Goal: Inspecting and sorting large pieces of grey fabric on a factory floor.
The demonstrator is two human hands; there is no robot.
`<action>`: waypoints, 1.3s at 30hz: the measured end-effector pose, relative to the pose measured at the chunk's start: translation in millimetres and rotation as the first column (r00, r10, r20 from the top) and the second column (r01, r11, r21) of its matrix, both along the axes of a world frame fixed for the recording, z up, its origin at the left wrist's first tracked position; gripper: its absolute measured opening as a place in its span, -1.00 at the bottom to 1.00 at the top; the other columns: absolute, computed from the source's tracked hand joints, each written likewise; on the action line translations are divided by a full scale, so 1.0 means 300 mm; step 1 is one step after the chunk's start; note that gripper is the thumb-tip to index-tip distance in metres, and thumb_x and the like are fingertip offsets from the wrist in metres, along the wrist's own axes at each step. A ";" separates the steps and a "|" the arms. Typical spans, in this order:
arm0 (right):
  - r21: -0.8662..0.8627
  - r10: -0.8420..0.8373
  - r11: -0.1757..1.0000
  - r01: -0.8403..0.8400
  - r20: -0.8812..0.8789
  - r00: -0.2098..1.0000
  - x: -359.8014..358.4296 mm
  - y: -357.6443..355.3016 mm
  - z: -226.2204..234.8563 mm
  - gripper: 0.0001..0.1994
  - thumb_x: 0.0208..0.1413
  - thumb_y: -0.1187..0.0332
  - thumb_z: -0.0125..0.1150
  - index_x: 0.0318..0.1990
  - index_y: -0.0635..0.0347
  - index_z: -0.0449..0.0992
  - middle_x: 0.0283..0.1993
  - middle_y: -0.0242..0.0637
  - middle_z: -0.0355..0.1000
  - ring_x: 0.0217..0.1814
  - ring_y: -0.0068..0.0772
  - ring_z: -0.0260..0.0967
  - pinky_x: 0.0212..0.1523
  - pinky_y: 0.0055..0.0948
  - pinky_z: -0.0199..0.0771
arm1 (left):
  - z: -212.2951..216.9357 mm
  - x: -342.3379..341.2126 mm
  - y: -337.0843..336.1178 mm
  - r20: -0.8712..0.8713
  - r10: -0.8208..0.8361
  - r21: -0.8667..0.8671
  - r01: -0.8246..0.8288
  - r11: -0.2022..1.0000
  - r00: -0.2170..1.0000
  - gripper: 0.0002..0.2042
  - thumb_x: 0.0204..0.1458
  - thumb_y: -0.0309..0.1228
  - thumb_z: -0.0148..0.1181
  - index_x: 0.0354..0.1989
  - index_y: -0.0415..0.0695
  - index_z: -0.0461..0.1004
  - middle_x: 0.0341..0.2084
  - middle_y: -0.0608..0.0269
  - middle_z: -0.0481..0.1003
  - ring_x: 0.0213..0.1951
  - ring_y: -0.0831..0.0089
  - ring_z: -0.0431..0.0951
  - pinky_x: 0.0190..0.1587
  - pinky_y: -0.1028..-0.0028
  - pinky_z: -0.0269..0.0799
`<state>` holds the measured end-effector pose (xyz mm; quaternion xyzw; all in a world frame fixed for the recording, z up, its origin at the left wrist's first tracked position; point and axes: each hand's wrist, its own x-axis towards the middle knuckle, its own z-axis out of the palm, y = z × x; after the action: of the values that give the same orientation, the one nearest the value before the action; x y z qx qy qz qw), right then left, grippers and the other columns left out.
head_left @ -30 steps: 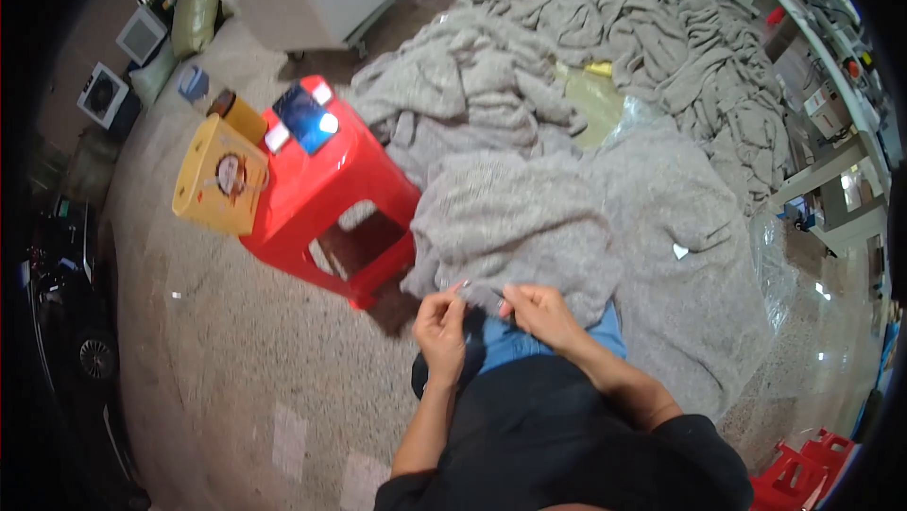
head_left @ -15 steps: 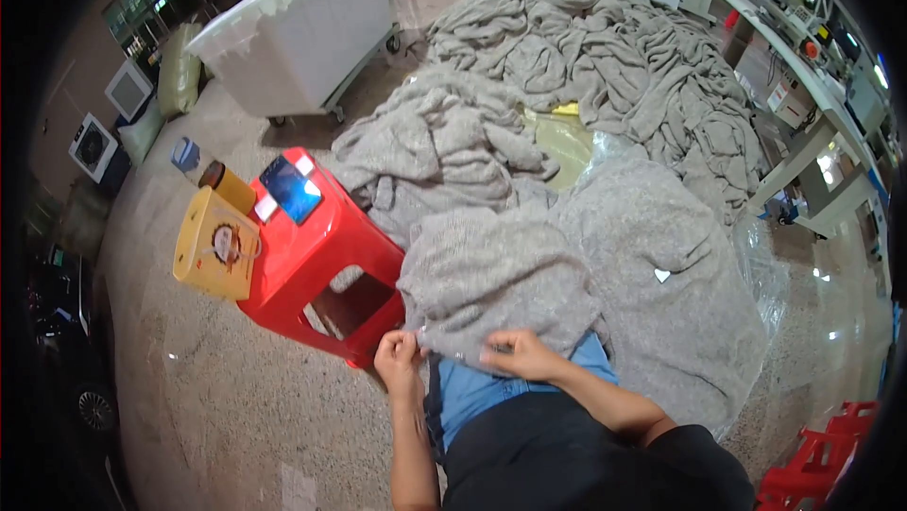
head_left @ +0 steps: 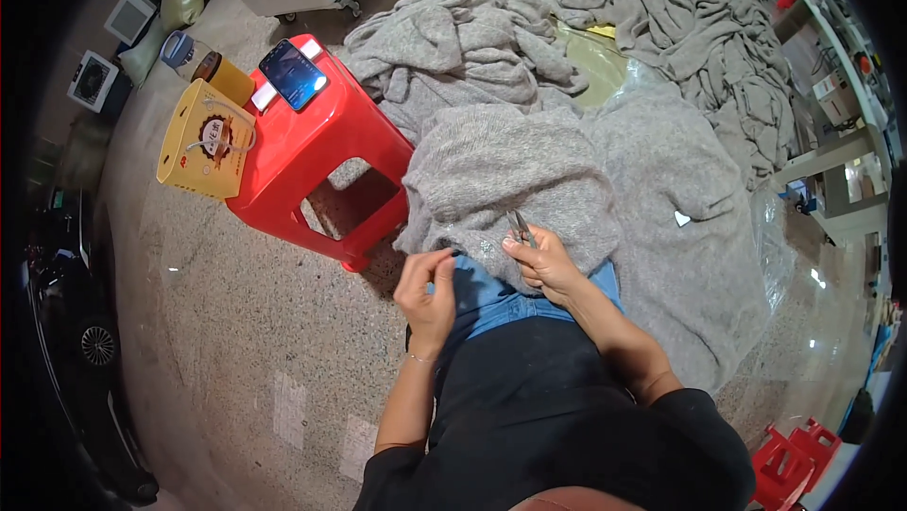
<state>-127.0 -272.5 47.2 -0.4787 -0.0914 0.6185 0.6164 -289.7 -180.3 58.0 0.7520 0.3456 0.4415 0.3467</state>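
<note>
**Trimming a grey knit over the lap**

A great heap of grey knitted garments [head_left: 661, 10] covers the floor [head_left: 217, 322] ahead of the seated person, spreading right over a sheet of clear plastic [head_left: 784, 256]. Nearer, one grey sweater [head_left: 510, 171] lies draped over the knees, its lower edge falling onto the blue jeans [head_left: 491, 298]. To the left stands a red plastic stool [head_left: 312, 161] with a phone [head_left: 293, 74] lying on its top, and a yellow box [head_left: 203, 138] leans against the stool's far side.

The left hand [head_left: 427, 289] sits at the sweater's hem, fingers curled in and pinching toward the edge of the knit; whether it really has cloth or a thread in its grip is too small to tell. The right hand [head_left: 540, 264] is closed around a small pair of metal snips [head_left: 520, 225], whose tips point up onto the fabric just above the hem.

The risk here lies in those tips resting on open knit. If the left hand lets the edge go slack, the blades could catch a loop of the sweater itself and cut a hole instead of a loose end. The garment also hangs loosely over the knees, so a tug could slide it toward the floor.
</note>
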 end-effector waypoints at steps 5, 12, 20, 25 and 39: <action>0.003 0.000 1.000 0.000 0.027 1.000 -0.013 -0.008 0.007 -0.88 0.10 0.39 0.15 -0.29 0.10 0.33 -0.66 -0.65 0.12 -0.80 -0.90 -0.13 -0.83 -0.75 -0.21 | 0.019 0.035 -0.066 -0.088 -0.077 -0.050 0.073 0.996 0.993 -0.84 -0.15 -0.57 0.28 -0.34 -0.23 0.54 -0.50 0.22 0.45 -0.54 0.55 0.39 -0.49 0.60 0.29; 0.018 -0.017 1.000 0.017 0.026 1.000 -0.004 -0.010 0.007 -0.87 0.10 0.38 0.15 -0.28 0.10 0.32 -0.63 -0.64 0.14 -0.80 -0.90 -0.12 -0.82 -0.77 -0.19 | -0.001 0.049 -0.051 -0.119 -0.102 -0.076 0.093 0.993 0.988 -0.95 -0.11 -0.61 0.21 -0.44 -0.25 0.50 -0.58 0.22 0.40 -0.57 0.52 0.37 -0.51 0.59 0.25; 0.025 -0.001 1.000 0.000 0.068 0.998 -0.006 -0.010 0.001 -0.87 0.10 0.38 0.16 -0.27 0.11 0.33 -0.61 -0.62 0.17 -0.80 -0.90 -0.12 -0.83 -0.75 -0.21 | 0.009 0.046 -0.050 -0.109 -0.210 -0.029 0.208 0.978 0.972 -0.97 0.04 -0.60 0.05 -0.42 -0.28 0.36 -0.43 0.20 0.39 -0.51 0.51 0.42 -0.50 0.58 0.29; 0.065 -0.100 0.995 0.080 0.407 0.908 -0.045 0.009 -0.034 -0.84 0.15 0.28 0.08 -0.29 0.19 0.40 -0.59 -0.50 0.25 -0.50 -0.75 0.17 -0.50 -0.68 0.15 | -0.007 0.060 -0.077 0.399 -0.165 -0.629 0.400 0.666 0.902 -0.88 0.15 -0.51 -0.04 -0.39 -0.30 0.34 -0.38 0.28 0.36 -0.34 0.61 0.46 -0.34 0.57 0.48; -0.099 0.155 0.988 -0.119 0.589 0.794 -0.071 -0.050 0.065 -0.54 0.20 0.10 -0.07 -0.59 0.27 0.48 -0.77 -0.53 0.10 -0.68 -0.71 0.00 -0.66 -0.54 -0.02 | -0.028 0.048 -0.086 0.274 -0.177 -0.540 0.303 0.785 0.945 -0.92 0.13 -0.49 0.02 -0.36 -0.24 0.35 -0.46 0.37 0.37 -0.39 0.68 0.36 -0.33 0.69 0.27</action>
<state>-148.1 -287.6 66.8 -0.6578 -0.2964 0.4828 0.4964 -275.2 -206.2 49.6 0.5991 0.3252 0.3448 0.6453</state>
